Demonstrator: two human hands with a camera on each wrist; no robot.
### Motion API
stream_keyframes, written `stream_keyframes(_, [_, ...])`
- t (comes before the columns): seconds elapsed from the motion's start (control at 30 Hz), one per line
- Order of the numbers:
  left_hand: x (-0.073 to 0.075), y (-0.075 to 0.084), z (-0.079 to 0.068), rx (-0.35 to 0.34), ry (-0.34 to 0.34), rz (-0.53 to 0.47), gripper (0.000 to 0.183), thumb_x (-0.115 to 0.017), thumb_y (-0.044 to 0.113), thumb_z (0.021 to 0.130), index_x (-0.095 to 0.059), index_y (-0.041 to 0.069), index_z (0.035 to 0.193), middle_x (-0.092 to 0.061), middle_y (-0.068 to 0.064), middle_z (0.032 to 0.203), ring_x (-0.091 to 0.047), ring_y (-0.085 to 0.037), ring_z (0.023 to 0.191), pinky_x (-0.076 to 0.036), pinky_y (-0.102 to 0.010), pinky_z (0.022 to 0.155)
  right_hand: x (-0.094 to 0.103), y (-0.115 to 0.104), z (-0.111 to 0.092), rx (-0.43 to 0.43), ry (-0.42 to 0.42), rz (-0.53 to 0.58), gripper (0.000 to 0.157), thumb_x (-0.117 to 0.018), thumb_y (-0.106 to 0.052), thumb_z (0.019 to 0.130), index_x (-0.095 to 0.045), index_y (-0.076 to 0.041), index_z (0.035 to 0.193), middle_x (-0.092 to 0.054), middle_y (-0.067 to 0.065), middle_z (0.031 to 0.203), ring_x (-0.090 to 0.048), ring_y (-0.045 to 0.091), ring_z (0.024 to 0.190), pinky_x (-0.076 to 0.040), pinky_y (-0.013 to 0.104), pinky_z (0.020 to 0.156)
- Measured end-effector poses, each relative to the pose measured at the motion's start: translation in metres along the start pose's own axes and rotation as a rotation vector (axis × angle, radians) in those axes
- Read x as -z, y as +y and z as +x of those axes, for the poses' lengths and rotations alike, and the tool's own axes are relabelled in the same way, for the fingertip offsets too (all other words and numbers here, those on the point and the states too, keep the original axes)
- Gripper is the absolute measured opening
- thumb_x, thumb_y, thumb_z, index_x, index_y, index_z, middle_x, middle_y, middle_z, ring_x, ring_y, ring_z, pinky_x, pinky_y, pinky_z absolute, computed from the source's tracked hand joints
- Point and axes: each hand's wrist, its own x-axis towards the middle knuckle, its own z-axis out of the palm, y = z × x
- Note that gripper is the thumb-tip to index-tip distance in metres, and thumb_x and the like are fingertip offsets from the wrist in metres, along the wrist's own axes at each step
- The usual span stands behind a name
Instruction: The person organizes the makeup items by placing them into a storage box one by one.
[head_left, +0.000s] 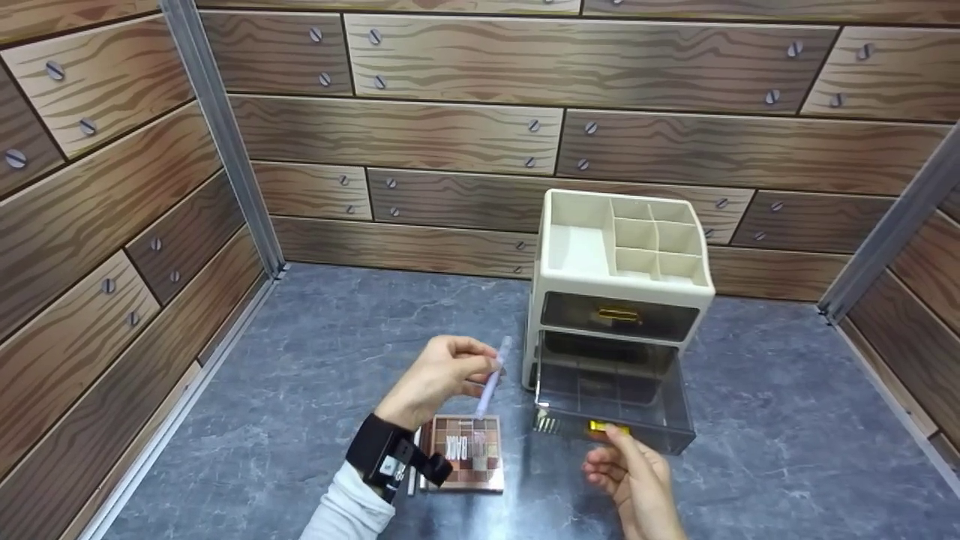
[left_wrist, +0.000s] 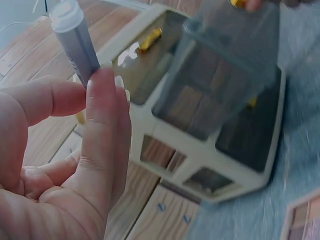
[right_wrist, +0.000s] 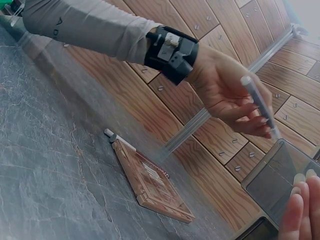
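Tube point(head_left: 491, 386) is pinched, tilted, by left hand point(head_left: 442, 371) beside cabinet's point(head_left: 630, 281) jutting drawer point(head_left: 652, 433); handle point(head_left: 598, 426) is touched by right hand point(head_left: 634, 480), grip unclear; palette point(head_left: 472, 450) is flanked by second tube point(right_wrist: 121, 141).

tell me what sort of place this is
Likely a small staged work booth rather than a lived-in room: plank-patterned walls with grey corner posts surround a marbled grey work surface.

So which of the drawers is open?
The middle drawer: it alone sticks out from the organizer, while the top drawer and bottom drawer sit shut.
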Motion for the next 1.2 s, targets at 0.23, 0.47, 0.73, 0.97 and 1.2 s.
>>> stream_keyframes(0.23, [-0.015,0.006,0.013,0.023,-0.061,-0.009,0.031,-0.070,0.007,0.080,-0.063,-0.003,0.108,-0.067,-0.019,0.102,-0.066,-0.026,0.085,-0.057,-0.037,0.078,0.002,0.001,0.001,-0.001,0.002,0.000,0.027,-0.053,-0.028,0.098,-0.070,-0.010,0.088,-0.067,-0.002,0.065,-0.066,0.012,0.061,-0.056,0.023,0.059])
stream_keyframes(0.47, [-0.033,0.010,0.028,0.046,-0.090,0.052,0.018,-0.067,0.004,0.082,-0.067,0.000,0.100,-0.067,-0.018,0.101,-0.067,-0.026,0.085,-0.058,-0.037,0.077,0.001,0.002,0.000,0.012,-0.030,-0.002,0.027,-0.051,-0.027,0.099,-0.070,-0.010,0.090,-0.067,-0.002,0.066,-0.066,0.011,0.061,-0.056,0.022,0.059])
stream_keyframes(0.73, [-0.046,0.015,0.042,0.045,-0.065,0.140,0.011,-0.068,0.003,0.083,-0.070,0.001,0.093,-0.069,-0.014,0.094,-0.069,-0.025,0.082,-0.059,-0.033,0.072,0.000,0.003,0.001,-0.022,0.015,-0.002,0.027,-0.053,-0.028,0.098,-0.072,-0.011,0.090,-0.067,-0.002,0.065,-0.066,0.011,0.061,-0.056,0.023,0.059])
stream_keyframes(0.97, [-0.060,0.019,0.048,0.026,-0.015,0.180,0.010,-0.069,-0.003,0.081,-0.068,-0.003,0.090,-0.069,-0.015,0.085,-0.069,-0.025,0.070,-0.059,-0.033,0.065,-0.001,0.001,0.001,-0.020,0.032,-0.013,0.026,-0.053,-0.029,0.098,-0.069,-0.010,0.089,-0.067,-0.002,0.065,-0.065,0.011,0.060,-0.055,0.023,0.059])
stream_keyframes(1.2, [-0.075,0.024,0.054,0.008,0.018,0.236,0.010,-0.072,-0.005,0.078,-0.067,-0.005,0.086,-0.069,-0.015,0.077,-0.069,-0.026,0.065,-0.059,-0.031,0.061,-0.002,0.000,0.001,-0.014,0.034,-0.008,0.026,-0.053,-0.029,0.098,-0.067,-0.010,0.087,-0.066,-0.002,0.064,-0.065,0.011,0.060,-0.055,0.023,0.059])
